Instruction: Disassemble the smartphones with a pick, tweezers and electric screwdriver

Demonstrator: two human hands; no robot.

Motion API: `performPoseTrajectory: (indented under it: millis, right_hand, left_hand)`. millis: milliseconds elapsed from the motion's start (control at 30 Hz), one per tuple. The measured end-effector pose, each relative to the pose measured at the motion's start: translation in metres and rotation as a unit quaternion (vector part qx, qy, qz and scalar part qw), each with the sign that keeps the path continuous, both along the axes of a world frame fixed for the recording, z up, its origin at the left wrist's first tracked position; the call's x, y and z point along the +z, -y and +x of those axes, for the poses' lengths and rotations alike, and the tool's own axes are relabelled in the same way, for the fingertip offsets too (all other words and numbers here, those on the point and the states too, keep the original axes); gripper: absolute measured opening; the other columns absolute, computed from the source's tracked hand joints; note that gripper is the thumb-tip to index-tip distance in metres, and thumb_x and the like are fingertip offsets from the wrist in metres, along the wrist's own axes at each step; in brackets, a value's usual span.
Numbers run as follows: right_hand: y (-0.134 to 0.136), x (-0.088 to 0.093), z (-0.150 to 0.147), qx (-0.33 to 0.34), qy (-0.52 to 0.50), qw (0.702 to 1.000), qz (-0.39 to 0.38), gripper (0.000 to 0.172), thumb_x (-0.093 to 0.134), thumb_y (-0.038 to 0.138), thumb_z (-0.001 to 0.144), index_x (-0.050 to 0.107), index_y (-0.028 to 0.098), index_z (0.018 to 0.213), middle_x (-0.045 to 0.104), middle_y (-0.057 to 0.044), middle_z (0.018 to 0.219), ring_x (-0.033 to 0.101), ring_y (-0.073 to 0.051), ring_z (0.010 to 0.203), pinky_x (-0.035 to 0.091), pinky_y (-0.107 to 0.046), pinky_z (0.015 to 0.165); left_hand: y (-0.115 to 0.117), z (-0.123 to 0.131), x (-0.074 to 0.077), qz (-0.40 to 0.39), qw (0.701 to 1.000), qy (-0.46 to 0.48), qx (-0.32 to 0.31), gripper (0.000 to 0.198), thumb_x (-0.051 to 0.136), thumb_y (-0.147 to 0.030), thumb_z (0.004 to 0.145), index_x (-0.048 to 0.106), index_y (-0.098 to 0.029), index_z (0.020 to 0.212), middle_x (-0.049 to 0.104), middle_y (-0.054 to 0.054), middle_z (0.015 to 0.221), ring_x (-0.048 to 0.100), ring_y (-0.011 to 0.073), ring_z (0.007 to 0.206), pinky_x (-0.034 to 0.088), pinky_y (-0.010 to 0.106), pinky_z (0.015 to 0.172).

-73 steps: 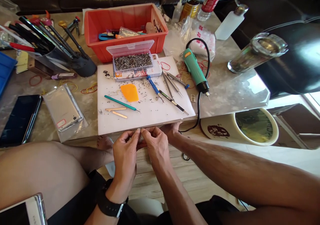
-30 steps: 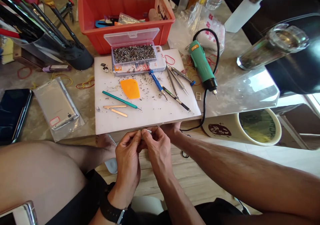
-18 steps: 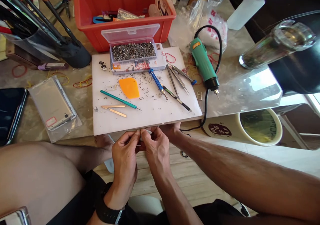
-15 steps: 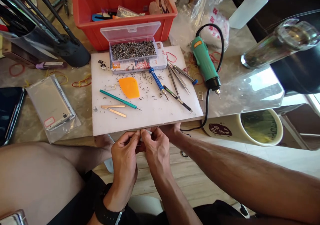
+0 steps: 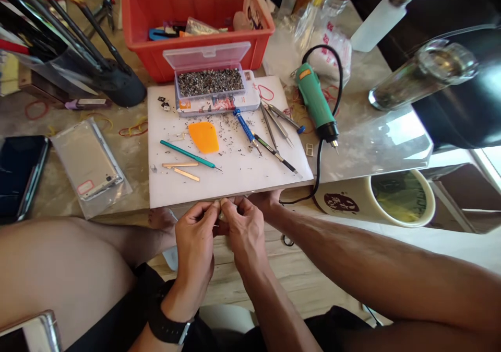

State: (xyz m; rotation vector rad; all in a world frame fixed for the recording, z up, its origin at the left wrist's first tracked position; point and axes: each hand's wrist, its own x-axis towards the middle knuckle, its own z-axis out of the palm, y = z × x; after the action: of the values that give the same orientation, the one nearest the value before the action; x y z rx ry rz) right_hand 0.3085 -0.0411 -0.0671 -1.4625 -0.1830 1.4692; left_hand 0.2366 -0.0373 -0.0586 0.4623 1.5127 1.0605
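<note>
The left hand (image 5: 195, 237) and the right hand (image 5: 245, 232) are held together just in front of the near edge of the desk (image 5: 364, 138), above the floor. A small pale part (image 5: 221, 215) is pinched between the thumb and forefinger tips of both hands. The other fingers of each hand are curled in. The part is mostly hidden by the fingertips, so its shape cannot be told. A black watch (image 5: 166, 326) is worn on the left wrist.

A white mat (image 5: 235, 182) is laid on the desk directly beyond the hands, and its near edge almost touches the fingertips. The following items are laid on the mat:

- An orange pick (image 5: 203, 137) is placed near the middle.
- A teal tool (image 5: 188, 154) is placed just near of the pick, with two gold strips (image 5: 182, 169) beside it.
- A blue screwdriver (image 5: 245, 127) and tweezers (image 5: 274, 125) are placed to the right.
- A clear box (image 5: 209, 83) filled with screws is set open at the far edge.
- Loose screws are scattered over the mat.

A red bin (image 5: 195, 7) is set beyond the box. A green power screwdriver (image 5: 315, 101) is laid just right of the mat, and its black cord is hung over the near edge of the desk. A bagged phone (image 5: 88, 161) is laid left of the mat, and a dark phone (image 5: 19, 174) lies further left. A cream cup (image 5: 364, 203) is seen below the right end of the desk.
</note>
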Motion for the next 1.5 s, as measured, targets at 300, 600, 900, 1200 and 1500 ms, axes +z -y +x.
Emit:
performPoseTrajectory:
  millis: [300,600,900,1200,1500]
  right_hand:
    - [0.03,0.02,0.019,0.036,0.038,0.992,0.112,0.032,0.084,0.044,0.075,0.076,0.017,0.091,0.071,0.0,0.075,0.063,-0.016,0.07,0.053,-0.028,0.07]
    - [0.045,0.047,0.036,0.115,0.182,0.958,0.192,0.026,0.082,0.045,0.081,0.081,0.021,0.092,0.076,-0.003,0.083,0.067,-0.019,0.077,0.054,-0.029,0.073]
    - [0.056,0.053,0.032,0.197,0.293,0.926,0.134,0.033,0.078,0.051,0.081,0.08,0.019,0.087,0.073,-0.004,0.069,0.065,-0.021,0.064,0.053,-0.03,0.058]
    - [0.007,0.07,0.045,0.184,0.348,0.91,0.129,0.048,0.078,0.061,0.072,0.08,0.015,0.084,0.073,-0.005,0.064,0.066,-0.02,0.056,0.055,-0.032,0.057]
    - [-0.063,0.056,0.043,0.184,0.466,0.862,0.079,0.037,0.067,0.036,0.08,0.079,0.013,0.105,0.079,-0.015,0.093,0.074,-0.024,0.065,0.057,-0.038,0.068]
  left_hand:
    - [0.018,-0.023,0.017,0.101,0.986,-0.068,-0.111,0.033,0.083,-0.048,0.079,0.08,-0.019,0.094,0.077,0.007,0.088,0.07,0.0204,0.073,0.06,0.03,0.068]
    - [0.029,-0.031,0.041,0.231,0.951,-0.129,-0.161,0.019,0.072,-0.041,0.089,0.079,-0.023,0.094,0.076,0.006,0.09,0.07,0.0211,0.081,0.054,0.029,0.077]
    - [0.036,-0.028,0.04,0.271,0.936,-0.143,-0.172,0.01,0.064,-0.022,0.088,0.066,-0.023,0.078,0.066,0.001,0.078,0.059,0.019,0.071,0.046,0.03,0.069]
    - [0.033,-0.023,0.04,0.284,0.947,-0.13,-0.082,0.021,0.061,-0.03,0.096,0.069,-0.022,0.113,0.072,0.01,0.108,0.068,0.0238,0.092,0.056,0.037,0.081]
    - [0.086,-0.081,0.131,0.414,0.85,-0.218,-0.241,0.031,0.061,-0.019,0.099,0.066,-0.025,0.129,0.069,0.009,0.124,0.067,0.0215,0.115,0.054,0.032,0.102]
